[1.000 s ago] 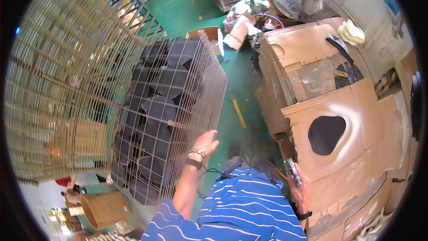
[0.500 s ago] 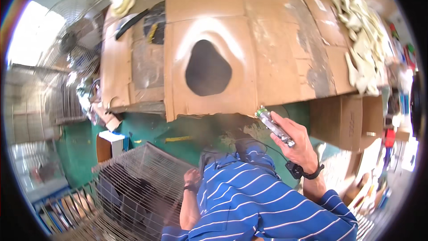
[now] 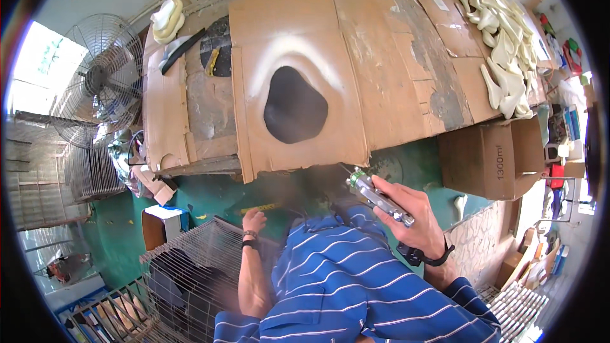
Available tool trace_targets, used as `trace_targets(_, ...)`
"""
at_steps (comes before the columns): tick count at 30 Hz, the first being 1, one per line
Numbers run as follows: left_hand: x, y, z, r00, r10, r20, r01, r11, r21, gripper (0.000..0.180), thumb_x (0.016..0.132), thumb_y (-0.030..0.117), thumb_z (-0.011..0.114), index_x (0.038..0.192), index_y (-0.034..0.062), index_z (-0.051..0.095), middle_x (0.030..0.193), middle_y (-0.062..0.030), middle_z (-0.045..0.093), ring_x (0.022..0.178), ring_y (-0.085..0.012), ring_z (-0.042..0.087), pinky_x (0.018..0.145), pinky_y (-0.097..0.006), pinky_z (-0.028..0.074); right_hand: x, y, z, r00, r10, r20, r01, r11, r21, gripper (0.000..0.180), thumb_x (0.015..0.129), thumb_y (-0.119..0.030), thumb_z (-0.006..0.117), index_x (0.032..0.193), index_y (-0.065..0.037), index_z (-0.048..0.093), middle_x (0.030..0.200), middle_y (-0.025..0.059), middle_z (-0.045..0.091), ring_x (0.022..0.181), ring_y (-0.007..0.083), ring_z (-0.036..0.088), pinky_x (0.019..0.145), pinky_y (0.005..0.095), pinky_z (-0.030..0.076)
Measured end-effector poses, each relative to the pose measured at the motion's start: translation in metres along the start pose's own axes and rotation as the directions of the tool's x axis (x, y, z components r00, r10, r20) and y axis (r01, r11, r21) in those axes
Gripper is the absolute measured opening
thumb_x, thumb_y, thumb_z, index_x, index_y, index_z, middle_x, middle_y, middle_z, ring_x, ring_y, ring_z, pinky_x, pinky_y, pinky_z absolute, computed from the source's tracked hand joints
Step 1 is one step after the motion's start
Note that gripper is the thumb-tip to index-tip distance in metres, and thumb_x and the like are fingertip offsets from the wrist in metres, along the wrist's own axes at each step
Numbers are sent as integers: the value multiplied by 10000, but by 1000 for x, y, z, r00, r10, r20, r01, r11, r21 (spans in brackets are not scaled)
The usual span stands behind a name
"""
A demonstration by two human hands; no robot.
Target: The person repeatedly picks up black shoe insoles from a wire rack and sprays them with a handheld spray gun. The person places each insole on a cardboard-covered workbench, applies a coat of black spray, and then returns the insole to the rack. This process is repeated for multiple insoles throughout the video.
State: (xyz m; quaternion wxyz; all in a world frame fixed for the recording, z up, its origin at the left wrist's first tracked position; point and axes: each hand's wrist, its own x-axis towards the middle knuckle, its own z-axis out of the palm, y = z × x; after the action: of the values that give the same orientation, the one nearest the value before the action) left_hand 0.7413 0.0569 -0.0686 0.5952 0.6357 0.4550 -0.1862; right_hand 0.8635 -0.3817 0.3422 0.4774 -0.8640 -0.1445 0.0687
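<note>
My right hand point(image 3: 413, 213) is closed round a silver, tube-shaped tool point(image 3: 381, 200) with a green collar and a thin tip. That tip points up and left, close to the lower right corner of a cardboard sheet point(image 3: 348, 108). A dark grey, rounded-triangular patch or hole point(image 3: 295, 105) lies in the sheet, with a white sprayed-looking arc around its upper side. My left hand point(image 3: 255, 221) hangs below the table edge, fingers loosely curled, with nothing seen in them. A wire cage point(image 3: 210, 248) stands beside my left forearm.
Cream saddle-shaped pieces point(image 3: 505, 44) are heaped on the table's right end. A black saddle-like piece point(image 3: 182, 51) and a few cream pieces point(image 3: 167, 20) lie at the left. A fan point(image 3: 96, 76) stands left of the table, and a cardboard box point(image 3: 483, 159) sits below its right side.
The view has shifted slightly. My left hand has moved up and left, away from my body. My right hand, still holding the tool, has moved a little down and left.
</note>
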Motion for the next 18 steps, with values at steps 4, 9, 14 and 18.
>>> trace_targets(4, 8, -40, -6, 988, -95, 124, 110, 987, -120, 393, 937, 118, 665, 1308, 34, 569, 960, -111, 695, 753, -256, 698, 594, -398, 568, 14, 5, 3, 983, -48, -178, 47, 999, -8, 610, 811, 38, 743, 1393, -17, 571, 1017, 203, 700, 854, 359, 698, 753, 367, 546)
trace_targets(9, 31, -147, -40, 878, 290, 381, -345, 935, 85, 293, 984, 196, 557, 1234, 49, 595, 941, -133, 687, 905, -287, 679, 763, -463, 571, 3, 8, -15, 983, 47, -179, -54, 998, -34, 595, 806, 36, 747, 1377, -9, 586, 1017, 208, 704, 849, 345, 703, 755, 358, 545)
trace_targets(14, 28, -151, -38, 823, 233, 519, -403, 882, 243, 259, 974, 146, 529, 1200, 51, 613, 868, -117, 671, 880, -286, 673, 754, -460, 566, -21, 9, -27, 983, 168, -73, -173, 983, -59, 580, 802, 23, 759, 1358, -4, 599, 1043, 210, 706, 864, 344, 708, 770, 359, 548)
trace_targets(18, 13, -88, -5, 969, -236, 72, 244, 957, -155, 332, 942, 53, 617, 1274, 47, 590, 817, -98, 646, 651, -215, 615, 499, -391, 475, -15, 1, -15, 986, 153, 67, -152, 988, -14, 616, 780, 39, 771, 1368, -11, 593, 1044, 208, 701, 884, 344, 705, 784, 357, 545)
